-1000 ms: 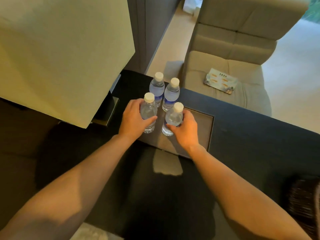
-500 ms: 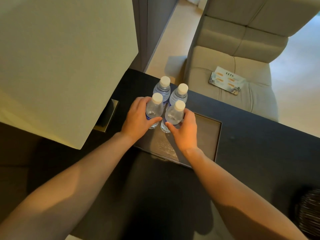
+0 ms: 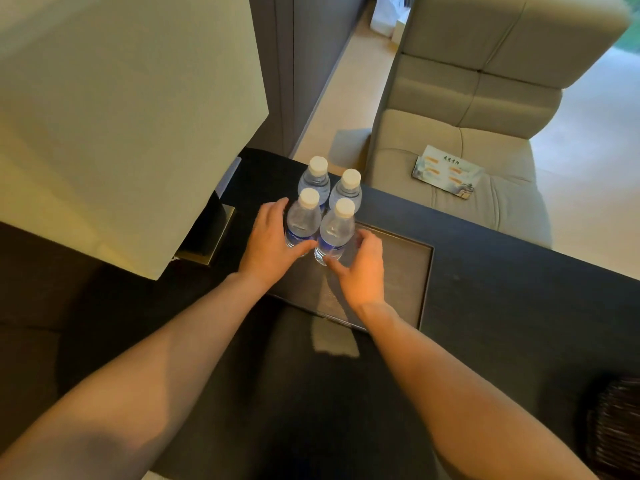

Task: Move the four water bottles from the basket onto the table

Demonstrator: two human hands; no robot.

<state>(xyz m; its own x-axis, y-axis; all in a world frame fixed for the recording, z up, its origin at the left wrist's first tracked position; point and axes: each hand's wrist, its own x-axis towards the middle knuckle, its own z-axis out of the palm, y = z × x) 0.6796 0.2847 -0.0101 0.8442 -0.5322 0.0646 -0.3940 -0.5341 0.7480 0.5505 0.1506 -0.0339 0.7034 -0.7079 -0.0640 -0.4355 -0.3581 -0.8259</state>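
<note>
Change since a second ago: the two near bottles now stand tight against the two far ones, closing the gap that was there before; both hands have loosened from a full wrap to a lighter hold low on the bottles.
Bottles: four clear water bottles with white caps stand upright in a tight square on the dark table (image 3: pixel 502 271).
Far pair: far left bottle (image 3: pixel 314 183) and far right bottle (image 3: pixel 346 194), side by side near the table's back edge.
Near pair: near left bottle (image 3: pixel 302 221) and near right bottle (image 3: pixel 335 232), just in front of the far pair, at the left end of a shallow grey tray (image 3: pixel 412 271) set on the table top.
Left hand (image 3: pixel 268 245): curled partway around the outer side of the near left bottle, thumb across its lower front, fingers reaching up its far side.
Right hand (image 3: pixel 363 268): cupped half open around the base of the near right bottle, thumb in front, fingertips touching its right side; whether it presses firmly, I cannot tell.
Lamp shade (image 3: pixel 121 116): large, cream, filling the upper left, over a brass base.
Armchair (image 3: pixel 478 109): beige, beyond the table, with a printed card (image 3: pixel 446 171) lying on its seat.
Basket (image 3: pixel 616 427): dark, woven, at the lower right edge, well apart from the bottles.
</note>
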